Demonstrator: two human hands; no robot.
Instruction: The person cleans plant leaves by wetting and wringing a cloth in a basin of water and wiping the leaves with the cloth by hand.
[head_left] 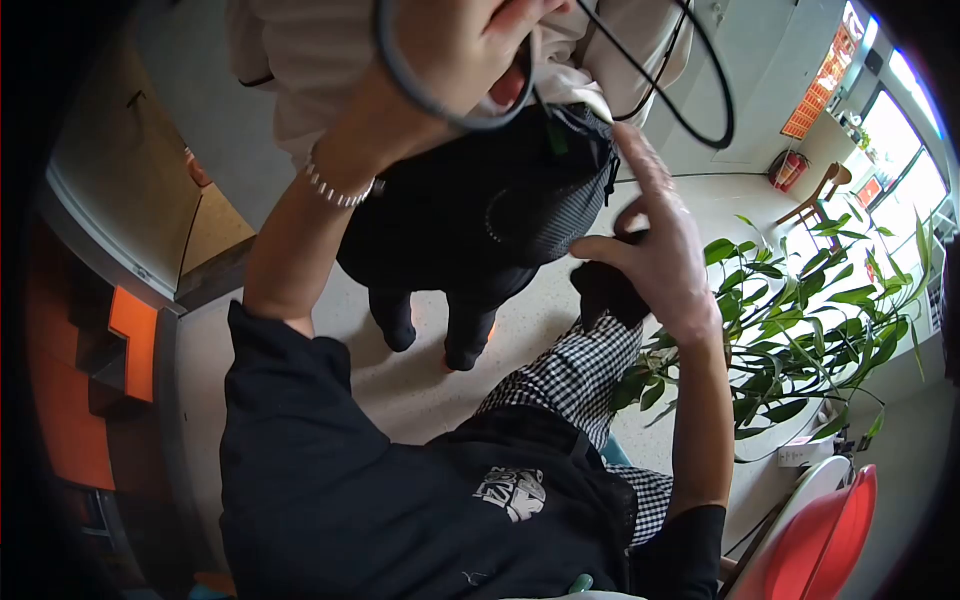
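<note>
My left hand [450, 60], raised at the top of the view with a beaded bracelet on its wrist, is closed around a black cable [725, 110]. The cable hangs in wide loops, and part of my fingers is cut off by the frame. Just below is a black bag [430, 220] with a mesh pocket, in front of a person in a light jacket [330, 60]. My right hand [665, 240] is beside the bag's right side, thumb and index finger apart. Its index fingertip reaches the bag's top edge; whether it touches is unclear.
The other person's dark legs [465, 330] stand below the bag. A leafy plant [800, 310] is close to my right arm. Red stools or seats [825, 540] are at lower right, an orange-fronted shelf [135, 335] at left, and a fire extinguisher [788, 170] farther back.
</note>
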